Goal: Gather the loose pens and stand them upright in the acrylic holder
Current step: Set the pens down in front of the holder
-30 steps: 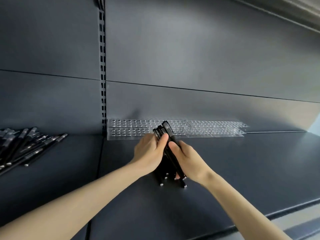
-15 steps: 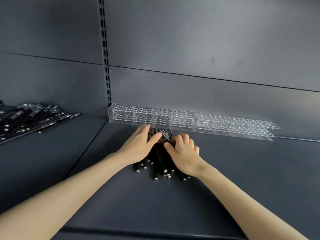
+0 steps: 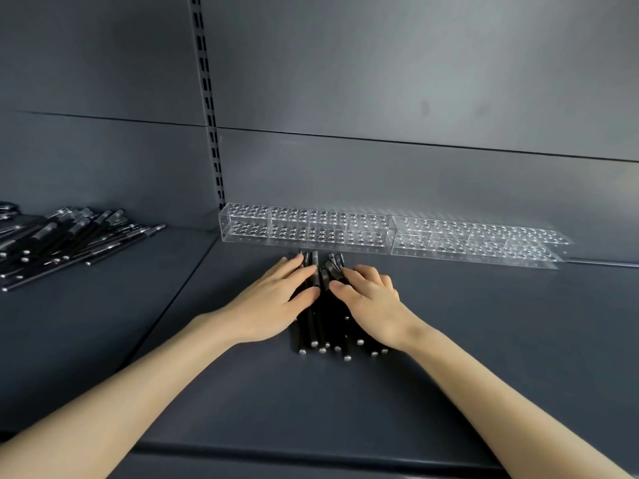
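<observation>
Pens (image 3: 318,324) lying on shelf (image 3: 484,340); left hand (image 3: 276,302), right hand (image 3: 370,302) resting on top, fingers relaxed.

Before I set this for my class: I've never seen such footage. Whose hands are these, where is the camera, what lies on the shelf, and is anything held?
No machine here: a person wears a wide-angle camera on the head, looking forward and down, so you see their own arms. On the dark shelf lies a bundle of black pens. The left hand rests flat on it; the right hand lies on it with bent fingers, and whether it grips is unclear. Behind stand clear acrylic holders, no pens in them yet. A further pile of pens lies at the left.
</observation>
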